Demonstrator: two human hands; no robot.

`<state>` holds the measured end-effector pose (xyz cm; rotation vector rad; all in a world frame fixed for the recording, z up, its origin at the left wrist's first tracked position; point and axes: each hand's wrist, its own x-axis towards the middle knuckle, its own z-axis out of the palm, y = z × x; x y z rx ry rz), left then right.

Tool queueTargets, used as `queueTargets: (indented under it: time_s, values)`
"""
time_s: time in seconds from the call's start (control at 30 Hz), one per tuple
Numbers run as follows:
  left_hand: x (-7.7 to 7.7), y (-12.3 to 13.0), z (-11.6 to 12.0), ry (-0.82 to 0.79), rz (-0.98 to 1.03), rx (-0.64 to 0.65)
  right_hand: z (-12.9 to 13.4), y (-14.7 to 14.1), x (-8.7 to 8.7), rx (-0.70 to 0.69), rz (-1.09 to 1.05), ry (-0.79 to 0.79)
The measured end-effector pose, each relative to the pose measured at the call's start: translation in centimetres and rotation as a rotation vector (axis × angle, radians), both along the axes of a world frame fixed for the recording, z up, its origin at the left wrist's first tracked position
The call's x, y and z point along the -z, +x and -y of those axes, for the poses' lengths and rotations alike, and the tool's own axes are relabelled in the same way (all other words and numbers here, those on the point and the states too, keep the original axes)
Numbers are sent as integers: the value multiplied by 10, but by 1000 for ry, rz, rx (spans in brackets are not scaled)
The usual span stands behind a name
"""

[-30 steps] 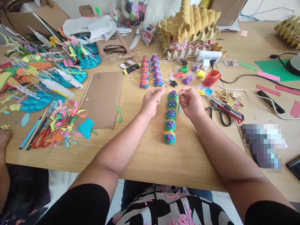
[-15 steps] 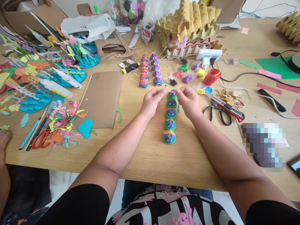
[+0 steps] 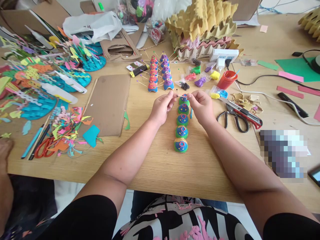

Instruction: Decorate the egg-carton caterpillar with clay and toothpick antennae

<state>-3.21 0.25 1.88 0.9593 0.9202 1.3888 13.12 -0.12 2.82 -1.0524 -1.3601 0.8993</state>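
Note:
A row of green and blue egg-carton cups point(image 3: 182, 120) with red rings and yellow dots runs away from me. At its far end my left hand point(image 3: 162, 106) is pinched on the left side, its fingertips at a thin stick point(image 3: 180, 96) with a dark tip. On the right side my right hand point(image 3: 201, 106) pinches the stick's other end. A small blue tool point(image 3: 191, 113) lies beside the row. Behind stand a red row point(image 3: 153, 78) and a purple row point(image 3: 167, 75) of cups with pin-like sticks.
Scissors point(image 3: 233, 117), a red cutter point(image 3: 246, 113) and an orange cup point(image 3: 227, 80) are on the right. Cardboard point(image 3: 107, 103), paper scraps point(image 3: 67, 133) and glue bottles point(image 3: 58, 93) lie left. Egg trays point(image 3: 200, 26) are stacked behind. Another person's arm point(image 3: 5, 173) shows at the left edge.
My left hand's fingers have shifted slightly at the stick, and more of its curled fingers show. My right hand has hardly moved. The whole view has shifted slightly.

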Motion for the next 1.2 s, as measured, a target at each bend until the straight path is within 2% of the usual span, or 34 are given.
queueTargets:
  time_s: [0.23,0.43,0.67,0.9,1.0,1.2]
  values:
    - [4,-1,0,-9,4,55,-1,2,0,22,35,-1]
    - [3,2,1,19,52,36,0,2,-1,11,22,-13]
    - [7,0,1,53,-51,10,-1,2,-1,9,23,-9]
    - [3,3,3,111,-35,-61,1,1,0,-40,35,-5]
    - [3,2,2,100,-8,-55,1,1,2,-77,41,-14]
    - [0,-1,1,25,4,-28,-4,2,6,-25,40,-8]
